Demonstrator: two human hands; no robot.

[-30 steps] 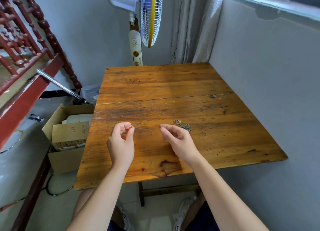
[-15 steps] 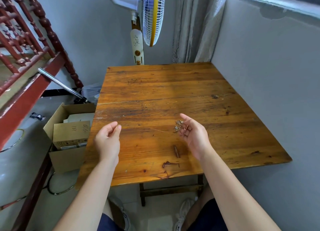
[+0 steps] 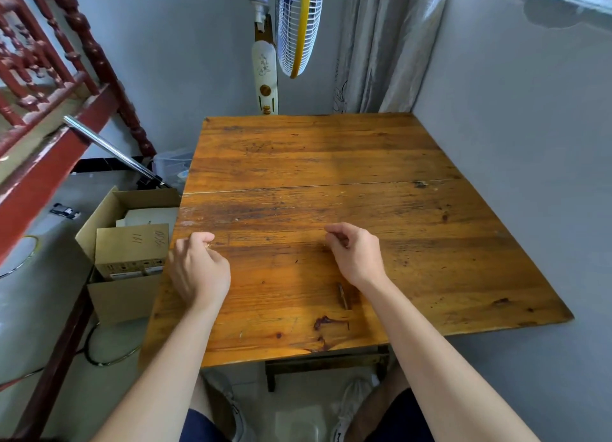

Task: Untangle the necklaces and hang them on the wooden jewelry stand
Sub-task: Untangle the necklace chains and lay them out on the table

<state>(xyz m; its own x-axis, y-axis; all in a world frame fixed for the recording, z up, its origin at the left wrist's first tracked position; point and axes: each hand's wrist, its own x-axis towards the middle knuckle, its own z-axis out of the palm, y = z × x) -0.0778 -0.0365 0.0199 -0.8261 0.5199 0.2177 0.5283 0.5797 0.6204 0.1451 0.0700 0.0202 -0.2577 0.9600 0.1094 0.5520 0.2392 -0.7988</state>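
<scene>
My left hand (image 3: pixel 198 267) is over the wooden table (image 3: pixel 318 150) near its left edge, fingers curled, pinching a small gold piece of a necklace (image 3: pixel 208 245) between thumb and fingertips. My right hand (image 3: pixel 356 256) hovers palm down over the middle of the table with its fingers closed. The bunched necklaces are hidden inside that fist. I cannot make out a chain running between the two hands. No wooden jewelry stand is in view.
A standing fan (image 3: pixel 265 73) and a curtain (image 3: pixel 387 44) are behind the table, with a grey wall along its right side. Open cardboard boxes (image 3: pixel 132 249) sit on the floor to the left, beside a red wooden railing (image 3: pixel 43 163).
My right hand turned palm down and closed over the necklace bundle that lay in its open palm. My left hand closed its fingers and moved slightly forward. The hands are wider apart than a second ago.
</scene>
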